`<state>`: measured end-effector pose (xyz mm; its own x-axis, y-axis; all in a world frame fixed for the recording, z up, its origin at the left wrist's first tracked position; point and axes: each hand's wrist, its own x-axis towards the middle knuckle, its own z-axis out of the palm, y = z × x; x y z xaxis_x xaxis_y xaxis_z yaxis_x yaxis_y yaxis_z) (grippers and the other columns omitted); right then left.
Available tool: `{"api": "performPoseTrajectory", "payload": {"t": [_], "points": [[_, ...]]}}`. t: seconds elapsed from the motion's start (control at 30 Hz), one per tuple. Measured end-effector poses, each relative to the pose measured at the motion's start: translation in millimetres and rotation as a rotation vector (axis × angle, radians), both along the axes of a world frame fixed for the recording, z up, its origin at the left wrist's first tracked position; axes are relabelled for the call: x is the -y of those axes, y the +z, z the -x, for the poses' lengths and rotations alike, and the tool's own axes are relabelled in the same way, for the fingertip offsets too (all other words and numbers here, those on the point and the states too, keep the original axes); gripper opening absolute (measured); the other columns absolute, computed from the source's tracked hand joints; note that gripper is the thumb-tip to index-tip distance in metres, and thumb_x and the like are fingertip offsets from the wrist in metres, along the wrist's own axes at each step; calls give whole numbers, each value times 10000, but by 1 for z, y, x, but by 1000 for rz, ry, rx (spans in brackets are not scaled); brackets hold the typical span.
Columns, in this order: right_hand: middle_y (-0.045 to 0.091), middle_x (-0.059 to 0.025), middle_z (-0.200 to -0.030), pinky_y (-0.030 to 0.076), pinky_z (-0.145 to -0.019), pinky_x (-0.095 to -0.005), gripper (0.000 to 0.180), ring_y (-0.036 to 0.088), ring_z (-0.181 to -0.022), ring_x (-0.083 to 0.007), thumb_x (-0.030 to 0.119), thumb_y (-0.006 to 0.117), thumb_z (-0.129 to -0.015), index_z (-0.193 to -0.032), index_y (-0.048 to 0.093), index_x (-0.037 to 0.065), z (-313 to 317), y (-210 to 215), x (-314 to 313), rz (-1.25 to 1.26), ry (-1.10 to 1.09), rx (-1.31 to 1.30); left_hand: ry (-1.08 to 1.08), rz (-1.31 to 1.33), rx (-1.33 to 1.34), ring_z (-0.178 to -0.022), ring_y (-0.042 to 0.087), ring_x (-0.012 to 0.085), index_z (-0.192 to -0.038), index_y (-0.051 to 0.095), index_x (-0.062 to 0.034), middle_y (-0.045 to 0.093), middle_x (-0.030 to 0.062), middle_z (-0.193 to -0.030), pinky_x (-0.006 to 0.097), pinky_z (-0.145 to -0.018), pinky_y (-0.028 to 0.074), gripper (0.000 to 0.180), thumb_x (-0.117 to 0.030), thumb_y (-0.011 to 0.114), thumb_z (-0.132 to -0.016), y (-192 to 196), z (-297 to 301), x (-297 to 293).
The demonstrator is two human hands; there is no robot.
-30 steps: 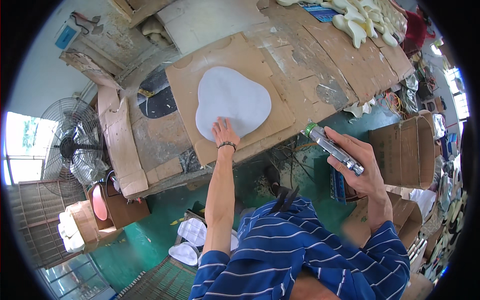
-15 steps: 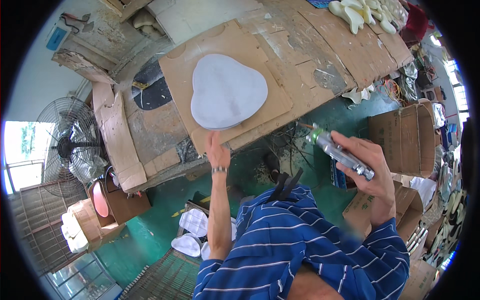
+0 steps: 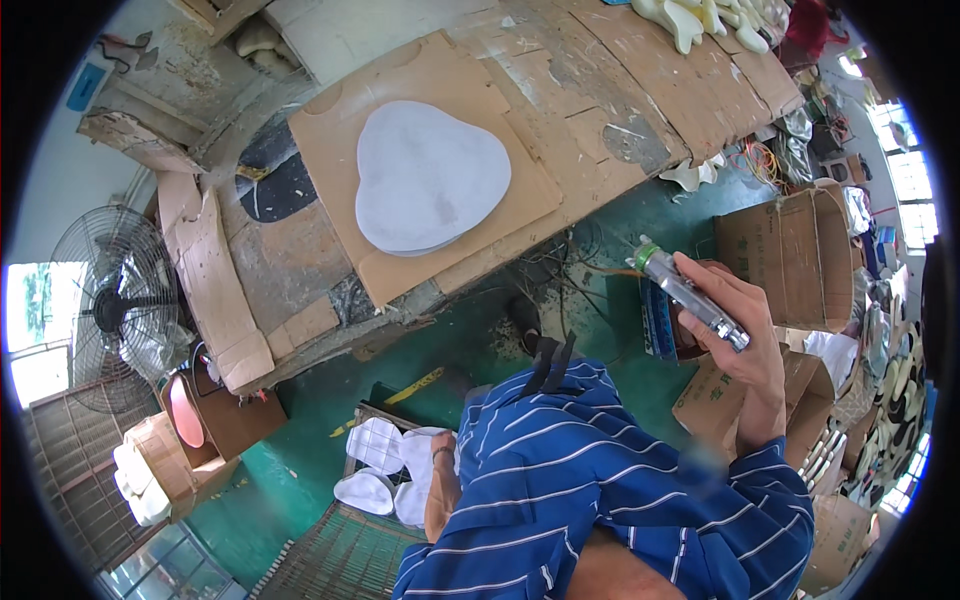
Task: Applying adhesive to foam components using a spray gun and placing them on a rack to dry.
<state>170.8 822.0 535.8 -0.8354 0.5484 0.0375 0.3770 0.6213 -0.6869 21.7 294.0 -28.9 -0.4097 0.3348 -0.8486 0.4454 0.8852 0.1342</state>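
Observation:
In my right hand (image 3: 738,318) is a silver spray gun (image 3: 690,297) with a green ring near its nozzle, held up in front of the bench edge. My fingers wrap round its body. My left hand (image 3: 443,447) is low beside my body, over the white rounded pads (image 3: 415,453) that lie on a wire rack (image 3: 355,420). Its fingers are largely hidden, so I cannot make out a grip. One white three-lobed pad (image 3: 430,180) lies flat on a cardboard sheet (image 3: 385,280) on the workbench.
A standing fan (image 3: 108,305) is to the left, near a carton with a pink piece. The cardboard-covered bench (image 3: 570,150) carries pale foam shapes (image 3: 700,20) at its far right. Large cartons (image 3: 785,260) stand on the right; hoses and cords (image 3: 575,275) hang below the bench.
My left hand has left the bench edge and moved down to the pads on the rack. The spray gun remains in my right hand. The whole view has shifted slightly.

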Motion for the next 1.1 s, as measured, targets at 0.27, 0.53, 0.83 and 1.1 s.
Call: {"api": "performPoseTrajectory", "payload": {"t": [0.27, 0.53, 0.83, 1.1], "points": [[708, -194, -1102, 546, -810, -356, 652, 710, -931, -328, -39, 769, -786, -1411, 597, 32, -8, -5, 21, 185, 65, 24, 466, -126, -91, -1092, 709, 353, -1093, 791, -97, 755, 180, -1102, 416, -964, 544, 336, -264, 572, -901, 10, 14, -24], [707, -184, -1087, 539, -796, -356, 661, 699, -904, -332, -38, 759, -800, -1430, 574, 36, 16, -15, 12, 107, 64, -108, 615, -927, -350, -1060, 717, 318, -1176, 718, -46, 744, 165, -1115, 401, -950, 549, 364, 21, 556, -857, 90, 112, -188], [703, -179, -1052, 533, -790, -338, 662, 691, -890, -276, -63, 782, -766, -1399, 608, 25, -5, -14, 16, 255, 99, -106, 662, -1027, -640, -1072, 669, 361, -1240, 669, -74, 696, 170, -1126, 451, -935, 524, 393, -10, 576, -864, 141, 188, -326], [697, -172, -1014, 519, -779, -321, 617, 683, -858, -281, -57, 753, -794, -1391, 612, 12, -14, -16, 17, 143, -80, -67, 666, -840, -855, -1141, 594, 379, -1301, 653, -131, 603, 176, -1243, 477, -954, 495, 431, -150, 712, -875, 139, 232, -388]]}}
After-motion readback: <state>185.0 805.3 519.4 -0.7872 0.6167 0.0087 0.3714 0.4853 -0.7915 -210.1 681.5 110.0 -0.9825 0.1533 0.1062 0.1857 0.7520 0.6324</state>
